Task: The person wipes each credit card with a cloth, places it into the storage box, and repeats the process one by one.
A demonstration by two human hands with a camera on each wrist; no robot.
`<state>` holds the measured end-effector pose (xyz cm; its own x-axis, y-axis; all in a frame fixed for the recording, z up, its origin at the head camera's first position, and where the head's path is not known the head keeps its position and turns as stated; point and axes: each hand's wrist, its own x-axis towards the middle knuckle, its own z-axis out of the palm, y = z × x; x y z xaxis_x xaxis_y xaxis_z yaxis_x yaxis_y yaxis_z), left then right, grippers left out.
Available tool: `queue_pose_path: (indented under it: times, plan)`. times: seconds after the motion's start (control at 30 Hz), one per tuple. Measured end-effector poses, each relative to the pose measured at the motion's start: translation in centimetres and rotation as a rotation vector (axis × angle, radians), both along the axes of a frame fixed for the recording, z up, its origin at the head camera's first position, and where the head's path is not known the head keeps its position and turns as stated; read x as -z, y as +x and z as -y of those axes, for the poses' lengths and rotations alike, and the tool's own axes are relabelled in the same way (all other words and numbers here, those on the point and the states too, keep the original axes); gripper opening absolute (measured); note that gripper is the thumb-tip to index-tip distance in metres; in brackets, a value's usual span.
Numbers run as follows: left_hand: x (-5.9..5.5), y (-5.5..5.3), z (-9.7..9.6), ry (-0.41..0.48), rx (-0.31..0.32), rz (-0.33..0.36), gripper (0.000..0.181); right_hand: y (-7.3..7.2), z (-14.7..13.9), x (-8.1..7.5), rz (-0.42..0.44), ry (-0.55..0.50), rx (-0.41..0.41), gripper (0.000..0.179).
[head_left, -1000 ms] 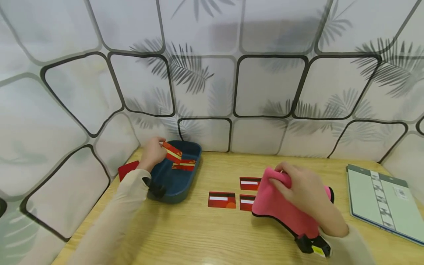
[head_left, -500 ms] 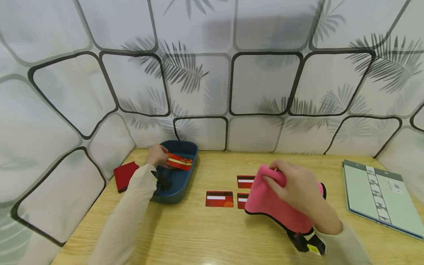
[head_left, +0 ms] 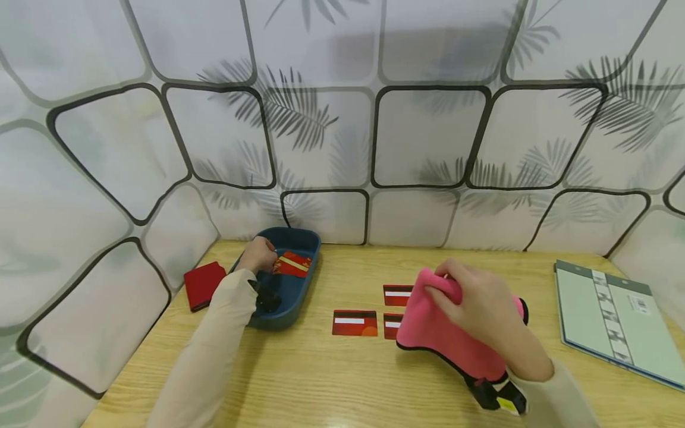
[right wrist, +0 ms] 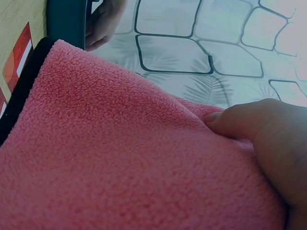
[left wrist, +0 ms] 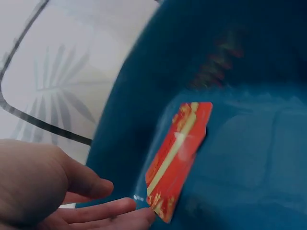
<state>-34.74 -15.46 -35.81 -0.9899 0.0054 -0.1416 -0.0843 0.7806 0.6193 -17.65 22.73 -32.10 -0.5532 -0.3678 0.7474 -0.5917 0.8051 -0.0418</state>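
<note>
My left hand point(head_left: 259, 255) reaches into a dark blue plastic tub point(head_left: 278, 321) at the back left. In the left wrist view its thumb stands apart from the straight fingers, and the fingertips are right at the lower end of a red and gold card point(left wrist: 178, 160). That card lies in the tub. My right hand point(head_left: 481, 303) pinches a bunched fold of a pink fleece cloth point(head_left: 455, 348) with black edging, held over the right side of the table. Its thumb presses into the pile in the right wrist view.
A red card point(head_left: 355, 323) with a white strip lies mid-table, and two more point(head_left: 397, 295) are partly covered by the cloth. A dark red wallet-like item point(head_left: 204, 285) lies left of the tub. Pale green notebooks point(head_left: 615, 315) lie at right. Patterned curtain point(head_left: 332, 148) surrounds the table's back and left.
My left hand has lowered a red and gold card into the tub and let go of it. The right hand keeps its hold on the cloth, and the view has shifted slightly.
</note>
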Motion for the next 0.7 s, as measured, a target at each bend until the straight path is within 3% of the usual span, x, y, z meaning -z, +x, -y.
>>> queue_pose_path:
  times: [0.1,0.3,0.57,0.7]
  plan:
    - [-0.5,0.1,-0.1,0.03,0.024,-0.021,0.033,0.1,-0.2,-0.2,0.024,0.007,0.018,0.023]
    - [-2.2,1.3,-1.4,0.023,0.11,-0.131,0.031,0.2,-0.9,-0.8,0.044,0.004,0.041,0.03]
    - [-4.4,4.3,-4.9,0.041,0.088,-0.153,0.028,0.4,-2.1,-1.6,0.064,-0.006,0.077,0.03]
    - [-4.7,5.5,-7.1,0.087,0.135,-0.196,0.029,0.6,-2.7,-1.9,0.073,-0.005,0.108,0.032]
